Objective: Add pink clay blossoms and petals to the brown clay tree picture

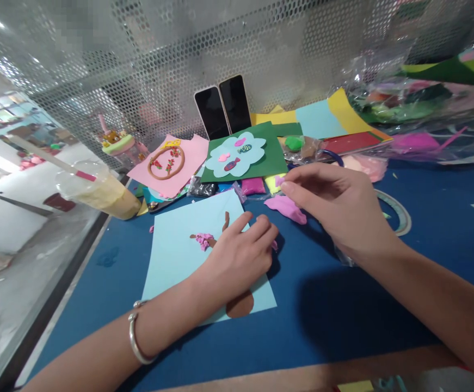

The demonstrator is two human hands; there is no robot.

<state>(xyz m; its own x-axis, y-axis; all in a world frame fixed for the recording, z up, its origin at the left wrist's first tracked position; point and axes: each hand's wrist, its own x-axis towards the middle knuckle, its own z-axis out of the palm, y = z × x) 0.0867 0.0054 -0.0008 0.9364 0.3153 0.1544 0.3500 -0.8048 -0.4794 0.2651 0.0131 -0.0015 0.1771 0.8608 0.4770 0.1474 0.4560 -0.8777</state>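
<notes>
My right hand (338, 204) is raised above the table, its thumb and index finger pinching a small bit of purple modelling clay (279, 181). Below those fingertips lies a larger flattened lump of purple clay (286, 209). My left hand (245, 253) rests over a light blue sheet of paper (171, 272), fingers loosely bent and slightly apart, the thumb hidden. On the sheet are brown clay branches (226, 220), a cluster of small purple clay bits (204, 240) and a brown rounded piece (240, 305). My left hand covers the middle of this picture. Some purple clay (275, 246) shows beside its fingers.
Behind the sheet lie a green card (271, 158) with a pale blue flower shape and a pink card (196, 158) with a brown ring. Two phones (237, 106) lean against the perforated metal panel (285, 54). A drink cup (106, 190) stands at left; a tape roll (404, 215) lies right.
</notes>
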